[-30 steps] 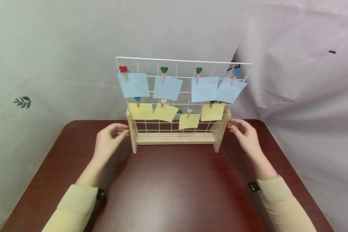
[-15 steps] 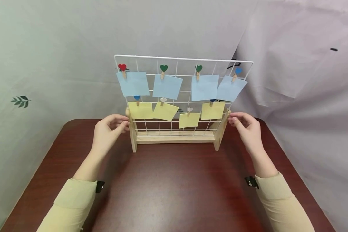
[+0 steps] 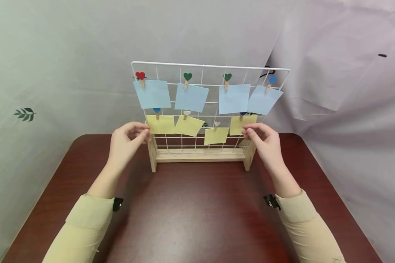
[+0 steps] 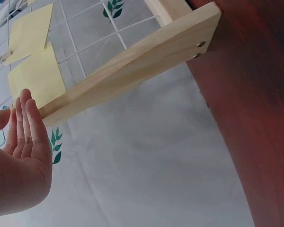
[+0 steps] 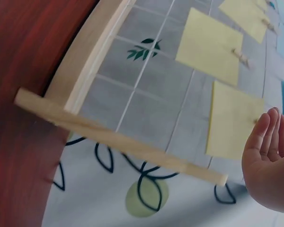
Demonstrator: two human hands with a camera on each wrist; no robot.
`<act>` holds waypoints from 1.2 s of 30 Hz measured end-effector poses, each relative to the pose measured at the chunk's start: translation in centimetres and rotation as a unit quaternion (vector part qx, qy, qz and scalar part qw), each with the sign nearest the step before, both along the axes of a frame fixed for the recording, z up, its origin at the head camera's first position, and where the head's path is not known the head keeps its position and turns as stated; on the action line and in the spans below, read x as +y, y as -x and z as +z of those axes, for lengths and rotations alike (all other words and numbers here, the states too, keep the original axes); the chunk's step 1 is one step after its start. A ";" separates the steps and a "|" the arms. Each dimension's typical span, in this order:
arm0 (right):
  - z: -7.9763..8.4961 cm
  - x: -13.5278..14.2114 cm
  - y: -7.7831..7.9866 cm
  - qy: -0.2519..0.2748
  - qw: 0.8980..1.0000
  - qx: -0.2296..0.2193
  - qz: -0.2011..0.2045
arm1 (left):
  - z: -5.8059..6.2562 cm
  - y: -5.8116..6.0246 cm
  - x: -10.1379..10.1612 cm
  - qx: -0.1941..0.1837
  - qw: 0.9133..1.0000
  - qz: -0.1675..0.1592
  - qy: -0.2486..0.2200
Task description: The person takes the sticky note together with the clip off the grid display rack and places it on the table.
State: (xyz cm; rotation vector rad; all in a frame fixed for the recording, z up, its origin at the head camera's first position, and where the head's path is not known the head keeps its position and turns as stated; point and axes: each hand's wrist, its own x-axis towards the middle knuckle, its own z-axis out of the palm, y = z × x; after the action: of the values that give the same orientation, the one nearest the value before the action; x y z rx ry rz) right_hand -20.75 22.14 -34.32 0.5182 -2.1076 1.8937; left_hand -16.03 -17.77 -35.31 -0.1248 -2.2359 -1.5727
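Note:
A white wire grid [image 3: 210, 66] stands tilted in a wooden stand [image 3: 200, 157]. Heart-topped clothespins hold blue notes, one of them a blue note [image 3: 151, 95], in the upper row and yellow notes, such as a yellow note [image 3: 216, 136], below. My left hand [image 3: 126, 142] is at the top of the stand's left upright [image 4: 128, 66], by the leftmost yellow note [image 4: 37, 78]; contact cannot be told. My right hand [image 3: 264, 142] hovers before the rightmost yellow note [image 5: 233, 120], inside the right upright [image 5: 123, 142]. Both hands' fingers are relaxed and hold nothing visible.
The stand rests near the back of a dark red-brown table [image 3: 194, 212]. Behind it hangs a pale cloth [image 3: 85, 47] with printed leaves, creased at the right. A black strap [image 3: 117, 204] shows at my left wrist, and another black strap [image 3: 271, 201] at the right.
My right hand has left the right upright and moved left, before the rightmost yellow note. The left hand has risen and shifted slightly right. Grid and notes keep their arrangement.

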 end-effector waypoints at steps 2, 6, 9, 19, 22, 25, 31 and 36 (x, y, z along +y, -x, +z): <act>0.3 -0.5 0.0 -0.010 1.000 0.001 0.009 | 0.3 0.1 0.1 0.002 1.000 -0.002 -0.001; 1.1 -1.5 0.0 -0.038 0.999 0.007 0.022 | 1.0 0.3 0.1 0.010 1.000 -0.004 0.002; 1.9 -2.3 -0.2 -0.062 0.998 0.011 0.030 | 1.5 0.4 0.0 0.016 1.000 -0.005 0.001; 4.9 -4.6 0.3 -0.086 0.993 0.050 0.068 | 3.4 0.5 0.1 0.023 0.999 -0.010 -0.026; 6.0 -5.3 0.5 -0.076 0.992 0.054 0.081 | 4.1 0.6 0.3 0.024 1.000 0.002 -0.019; 7.1 -6.2 0.7 -0.074 0.992 0.056 0.090 | 4.6 0.8 0.3 0.025 1.000 0.018 -0.005; 9.1 -8.2 1.2 -0.081 0.988 0.080 0.101 | 5.6 1.2 -0.1 0.029 0.999 0.031 -0.013; 10.6 -9.8 1.4 -0.081 0.986 0.087 0.115 | 6.3 1.3 -0.8 0.043 0.997 0.052 -0.021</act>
State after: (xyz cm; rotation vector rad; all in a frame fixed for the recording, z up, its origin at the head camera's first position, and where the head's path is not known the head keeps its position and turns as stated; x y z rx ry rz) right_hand -22.20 12.35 -23.73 0.9627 -2.1740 1.7234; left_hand -17.31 -18.60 -29.01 -0.0606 -2.1067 -1.5296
